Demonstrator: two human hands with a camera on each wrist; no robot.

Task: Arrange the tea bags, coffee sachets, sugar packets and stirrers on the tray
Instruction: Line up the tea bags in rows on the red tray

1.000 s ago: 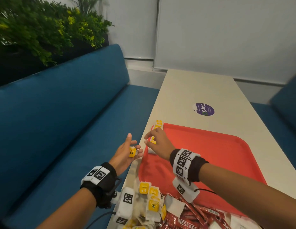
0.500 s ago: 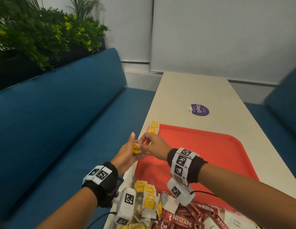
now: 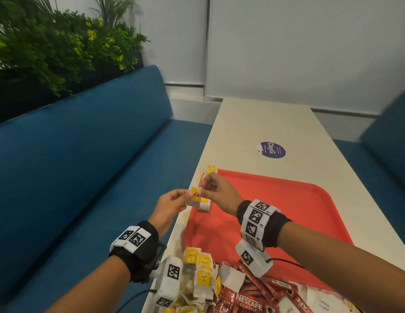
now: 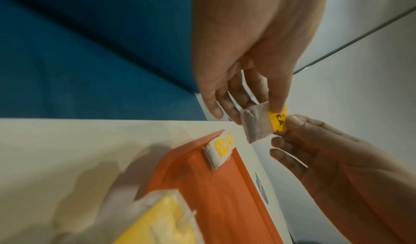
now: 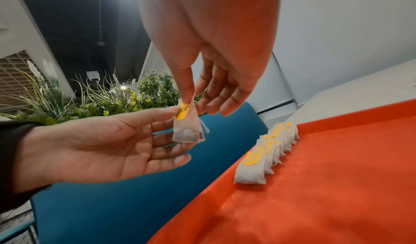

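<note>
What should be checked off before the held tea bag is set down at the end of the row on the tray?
1. Tea bag held securely: ok, the right hand pinches its yellow tag from above.
2. Left hand clear of the bag: not ok, its thumb and fingertip also pinch the tag.
3. Bag clear of the red tray: ok, it hangs in the air beside the tray's left rim.
4. Row of tea bags tidy: ok, they lie side by side along the left rim.
5. Free spot at the row's near end: ok, bare tray shows there.
6. String tucked in: cannot tell, a loop shows beside the bag.
</note>
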